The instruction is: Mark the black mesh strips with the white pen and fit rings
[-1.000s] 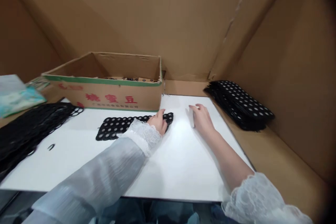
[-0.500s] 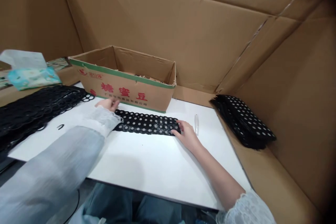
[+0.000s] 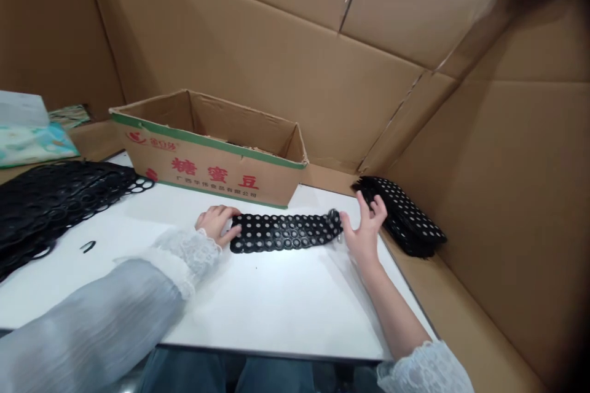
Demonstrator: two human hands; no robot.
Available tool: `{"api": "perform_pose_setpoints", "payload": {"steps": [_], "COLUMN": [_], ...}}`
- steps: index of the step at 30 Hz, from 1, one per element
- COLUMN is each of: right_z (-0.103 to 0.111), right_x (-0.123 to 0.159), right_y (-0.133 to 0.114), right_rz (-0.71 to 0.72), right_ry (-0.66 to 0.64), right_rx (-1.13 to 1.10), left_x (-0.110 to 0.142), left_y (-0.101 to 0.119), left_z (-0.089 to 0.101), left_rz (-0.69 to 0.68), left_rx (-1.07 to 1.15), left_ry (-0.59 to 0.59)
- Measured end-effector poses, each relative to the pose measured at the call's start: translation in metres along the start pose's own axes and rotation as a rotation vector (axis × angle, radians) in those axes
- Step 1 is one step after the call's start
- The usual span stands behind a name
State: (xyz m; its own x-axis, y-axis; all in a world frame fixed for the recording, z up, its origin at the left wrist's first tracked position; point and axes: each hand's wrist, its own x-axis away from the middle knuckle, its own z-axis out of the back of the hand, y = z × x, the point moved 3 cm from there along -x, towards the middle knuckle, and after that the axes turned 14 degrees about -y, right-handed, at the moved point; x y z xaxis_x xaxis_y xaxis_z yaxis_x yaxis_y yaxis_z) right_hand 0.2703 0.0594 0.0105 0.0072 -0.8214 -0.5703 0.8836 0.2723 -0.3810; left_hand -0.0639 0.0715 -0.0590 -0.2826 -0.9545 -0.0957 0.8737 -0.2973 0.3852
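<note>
A black strip full of round holes lies across the white board, its right end curled up. At its left end, the thumb and fingers of my left hand are closed on the edge. My right hand is at the curled end, thumb against or very near it and the other fingers spread apart in the air. Part of a small clear object shows below the curled end, by my right hand.
A printed cardboard box stands behind the strip. Black ring-patterned sheets are heaped at left, near a small black curved scrap. Stacked black perforated pieces lie at right. A tissue pack sits far left; cardboard walls surround the board.
The view has shifted. My left hand has moved right to the strip's left end. My right hand has opened its fingers, and the strip's right end now curls up.
</note>
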Motion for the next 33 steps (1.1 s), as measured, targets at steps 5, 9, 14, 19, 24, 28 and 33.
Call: {"api": "perform_pose_setpoints", "payload": {"steps": [5,9,14,19,24,28,33], "right_z": [0.005,-0.017,-0.06,-0.089,-0.081,-0.08,-0.083], "right_x": [0.0,-0.003,0.003,0.02,0.022,0.015,0.004], "right_y": [-0.031,-0.086,-0.142,-0.133,-0.116,-0.116,-0.105], "right_rz": [0.07,0.25,0.59,0.606,0.656,0.617,0.431], "right_ry": [-0.196,-0.401,-0.494,-0.582,-0.172,-0.32,-0.565], "right_rx": [-0.023,-0.007,0.104,-0.033,-0.044,-0.056,0.153], "left_x": [0.008,-0.005,-0.027,-0.036,-0.04,-0.038,-0.039], "left_y": [0.014,0.021,0.03,0.024,0.015,0.013,0.009], "left_z": [-0.005,0.004,0.012,0.005,0.005,0.011,0.001], "left_rz": [-0.084,-0.118,-0.074,-0.02,-0.045,-0.045,-0.1], "left_rx": [0.006,0.001,0.014,0.108,0.339,0.594,0.908], "left_ry": [-0.014,-0.045,-0.031,-0.041,-0.087,-0.075,-0.178]}}
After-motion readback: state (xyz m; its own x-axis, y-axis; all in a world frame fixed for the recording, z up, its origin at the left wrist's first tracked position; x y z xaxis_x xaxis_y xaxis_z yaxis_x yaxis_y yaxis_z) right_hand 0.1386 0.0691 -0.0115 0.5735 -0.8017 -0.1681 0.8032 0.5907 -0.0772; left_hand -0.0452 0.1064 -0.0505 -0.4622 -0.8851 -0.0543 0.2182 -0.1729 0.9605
